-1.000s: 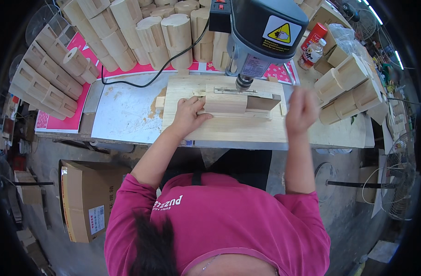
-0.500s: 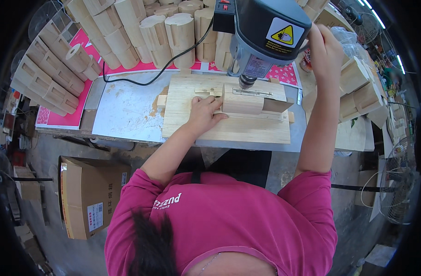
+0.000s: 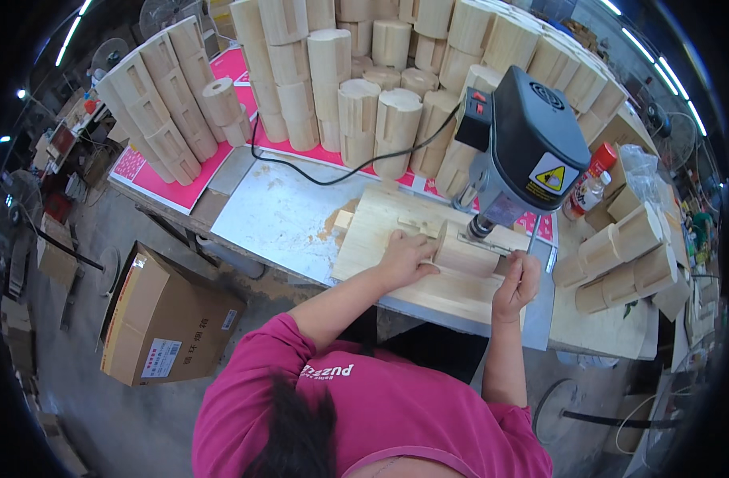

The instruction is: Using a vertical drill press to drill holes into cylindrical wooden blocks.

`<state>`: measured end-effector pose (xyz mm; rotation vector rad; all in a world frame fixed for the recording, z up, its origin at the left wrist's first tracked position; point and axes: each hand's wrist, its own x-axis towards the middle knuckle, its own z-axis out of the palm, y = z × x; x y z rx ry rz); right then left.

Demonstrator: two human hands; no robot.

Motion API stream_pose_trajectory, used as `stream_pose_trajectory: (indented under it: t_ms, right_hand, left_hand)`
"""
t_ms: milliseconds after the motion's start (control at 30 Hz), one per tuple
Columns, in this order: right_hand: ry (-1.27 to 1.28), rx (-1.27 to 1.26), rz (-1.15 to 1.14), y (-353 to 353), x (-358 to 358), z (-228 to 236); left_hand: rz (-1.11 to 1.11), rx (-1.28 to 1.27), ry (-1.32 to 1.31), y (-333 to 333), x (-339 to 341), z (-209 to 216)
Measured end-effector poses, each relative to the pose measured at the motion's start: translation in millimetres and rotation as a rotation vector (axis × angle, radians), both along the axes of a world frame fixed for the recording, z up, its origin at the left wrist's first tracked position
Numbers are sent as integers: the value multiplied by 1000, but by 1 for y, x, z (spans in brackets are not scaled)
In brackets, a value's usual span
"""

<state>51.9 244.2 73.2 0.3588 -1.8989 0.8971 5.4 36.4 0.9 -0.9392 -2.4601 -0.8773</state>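
Note:
A drill press (image 3: 544, 131) with a dark top stands over a pale wooden jig board (image 3: 372, 211). Its chuck (image 3: 481, 228) is down at the top of a wooden cylinder (image 3: 461, 253) lying on its side in the jig; the bit's tip is hidden. Along the cylinder's top runs a narrow metal strip (image 3: 492, 246). My left hand (image 3: 406, 259) grips the cylinder at its left end, thumb low and fingers over the far side. At the cylinder's right, my right hand (image 3: 516, 285) is closed round the lower end of the press's thin metal lever (image 3: 533, 233).
Stacks of grooved wooden cylinders (image 3: 396, 131) line the back, with more at left (image 3: 153, 103) and right (image 3: 627, 259). A black cable (image 3: 324, 182) crosses the metal table top (image 3: 277, 211). A red-capped can (image 3: 602, 159) stands behind the press. A cardboard box (image 3: 169, 319) sits on the floor.
My right hand has come down with the lever, from beside the press head to near the cylinder. The chuck has lowered. My left hand stays at the cylinder; the view has turned.

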Motion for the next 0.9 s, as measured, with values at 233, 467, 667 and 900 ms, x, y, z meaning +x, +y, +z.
stream_pose_trajectory:
  t_ms: [233,467,667,900]
  right_hand:
    - [34,68,-40,14,-2,45]
    - [-188,33,-206,24,-79,164]
    - [-195,-44,-194,34,-96,149]
    - [-805,-38,263,68,-53,62]
  left_hand:
    - [13,-4,-3,-3,-5,5]
    - [13,0,-12,0,1,4]
    - [-5,8,-83,1,7,0]
    - [34,112,-177,6,-3,0]
